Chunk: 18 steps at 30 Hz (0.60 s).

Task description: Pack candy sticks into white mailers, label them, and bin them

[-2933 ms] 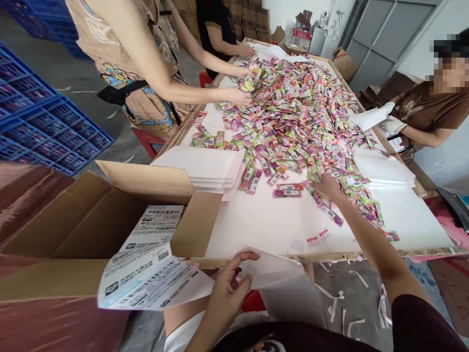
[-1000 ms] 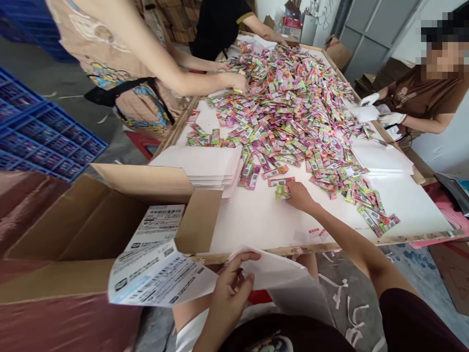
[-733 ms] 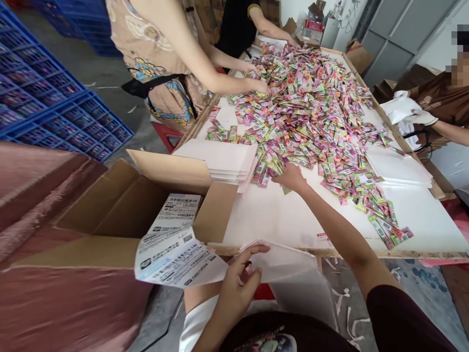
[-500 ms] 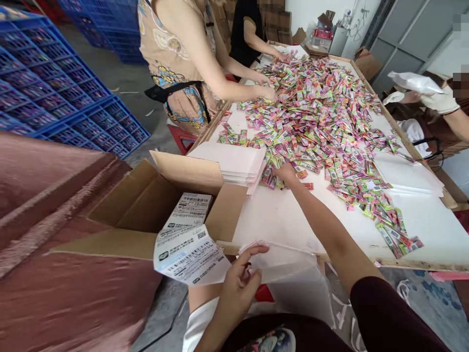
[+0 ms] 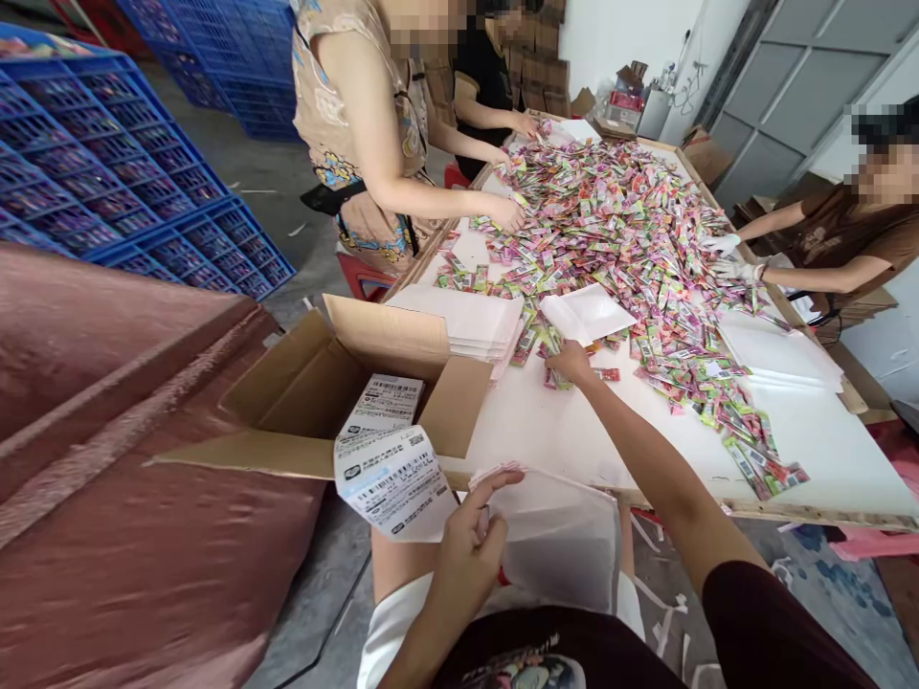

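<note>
My left hand point(image 5: 470, 550) grips the edge of a white, translucent bag point(image 5: 564, 536), which hangs over my lap in front of the table edge. The index finger lies along the bag's upper rim. My right hand point(image 5: 572, 362) reaches to the near left side of a heap of small colourful packets point(image 5: 610, 211). Its fingers curl down round a few packets; the fingertips are partly hidden. Just beyond that hand, a white envelope-like bag point(image 5: 589, 314) lies on the packets. A strip of printed labels point(image 5: 392, 478) spills from a cardboard box point(image 5: 459, 402) beside my left hand.
Stacks of white bags lie left point(image 5: 466, 321) and right point(image 5: 779, 354) on the white table point(image 5: 531, 421). Two people work along the left side. Another person's gloved hands point(image 5: 732, 260) touch the heap from the right. Blue crates point(image 5: 107, 163) stand at left.
A white bag now lies on the heap near my right hand. The person at right, who held a white bag, now has both gloved hands at the packets. My own hands have barely moved.
</note>
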Each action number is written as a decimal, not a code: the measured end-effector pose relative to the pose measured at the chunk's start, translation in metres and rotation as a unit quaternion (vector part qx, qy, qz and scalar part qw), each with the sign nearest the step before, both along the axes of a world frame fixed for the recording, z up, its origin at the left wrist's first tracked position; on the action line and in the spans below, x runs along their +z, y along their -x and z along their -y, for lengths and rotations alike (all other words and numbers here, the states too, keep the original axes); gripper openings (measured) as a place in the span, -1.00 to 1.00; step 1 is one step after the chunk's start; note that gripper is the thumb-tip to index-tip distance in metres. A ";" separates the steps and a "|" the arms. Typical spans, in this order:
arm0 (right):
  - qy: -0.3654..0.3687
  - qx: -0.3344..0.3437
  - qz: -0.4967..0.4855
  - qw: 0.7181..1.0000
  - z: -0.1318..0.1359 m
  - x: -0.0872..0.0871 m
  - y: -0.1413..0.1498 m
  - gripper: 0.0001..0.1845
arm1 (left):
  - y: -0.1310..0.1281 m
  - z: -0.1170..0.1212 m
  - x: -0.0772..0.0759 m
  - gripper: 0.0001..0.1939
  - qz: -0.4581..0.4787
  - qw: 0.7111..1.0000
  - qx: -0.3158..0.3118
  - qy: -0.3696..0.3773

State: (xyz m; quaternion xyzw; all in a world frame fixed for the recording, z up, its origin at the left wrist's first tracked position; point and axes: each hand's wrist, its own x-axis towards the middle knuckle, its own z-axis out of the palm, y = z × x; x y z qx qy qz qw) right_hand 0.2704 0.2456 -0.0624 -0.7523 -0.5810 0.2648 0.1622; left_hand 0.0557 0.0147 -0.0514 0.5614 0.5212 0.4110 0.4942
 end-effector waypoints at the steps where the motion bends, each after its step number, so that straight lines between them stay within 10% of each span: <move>1: -0.017 -0.008 -0.044 0.999 0.012 0.007 -0.005 -0.61 | -0.001 0.001 0.000 -0.51 -0.004 1.000 0.001 0.003; 3: -0.063 -0.031 -0.206 0.976 0.045 0.027 -0.013 -0.59 | -0.004 0.001 0.000 -0.46 -0.018 1.000 -0.004 0.006; 6: -0.092 -0.051 -0.499 0.860 0.115 0.061 -0.013 -0.56 | -0.015 0.001 0.003 -0.32 -0.035 0.999 -0.022 -0.004; 9: -0.095 -0.070 -0.584 0.803 0.189 0.079 0.002 -0.60 | -0.029 0.002 0.009 -0.25 -0.054 0.997 -0.053 -0.021; 15: -0.346 0.047 -0.329 0.877 0.248 0.043 0.030 -0.72 | -0.044 0.006 0.012 -0.25 -0.021 0.995 -0.085 -0.052; 18: -0.263 0.174 -0.276 0.908 0.250 0.039 0.021 -0.71 | -0.044 0.011 0.005 -0.21 0.016 0.996 -0.084 -0.028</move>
